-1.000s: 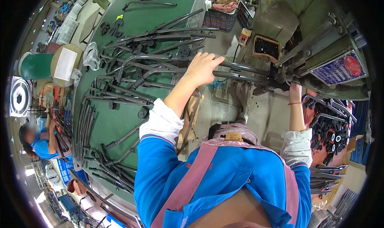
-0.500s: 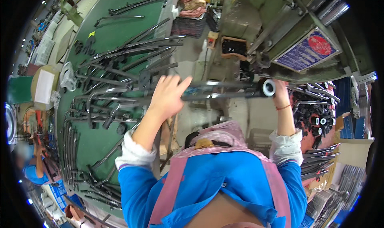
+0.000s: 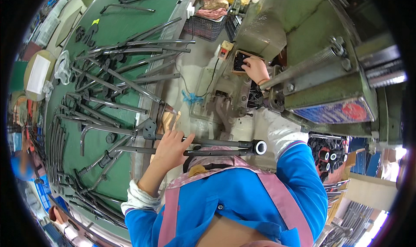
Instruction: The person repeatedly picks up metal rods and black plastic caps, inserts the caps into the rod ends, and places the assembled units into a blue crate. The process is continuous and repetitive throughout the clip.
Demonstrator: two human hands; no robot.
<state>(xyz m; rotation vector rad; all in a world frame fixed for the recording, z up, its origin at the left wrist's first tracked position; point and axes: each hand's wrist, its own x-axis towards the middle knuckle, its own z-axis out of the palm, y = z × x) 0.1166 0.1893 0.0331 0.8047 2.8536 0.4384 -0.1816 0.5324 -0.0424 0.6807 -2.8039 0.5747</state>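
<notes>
My left hand (image 3: pixel 170 149) is closed round a black metal tube frame (image 3: pixel 221 143) held across my waist. Two near-parallel tubes of it meet at the right in a short round collar with a white ring (image 3: pixel 260 147). Its left part, with a plate joint, reaches over the green table among other tubes. Further off to the right, my right hand (image 3: pixel 255 69) dips its bent fingertips into a small open box (image 3: pixel 235 69) of small black parts. Whatever those fingers pinch is too small to make out.
Many loose black tubes lie on the green table (image 3: pixel 117 13) at left. A green machine (image 3: pixel 320 82) with a coil spring (image 3: pixel 312 67) looms close on the right, beside my right forearm. A black crate with rags (image 3: pixel 208 28) stands at the back. More collared parts (image 3: pixel 329 156) sit at right.
My right hand has let go of the frame's collar end and moved forward into the small parts box. The left hand has brought the frame lower, nearer my body.
</notes>
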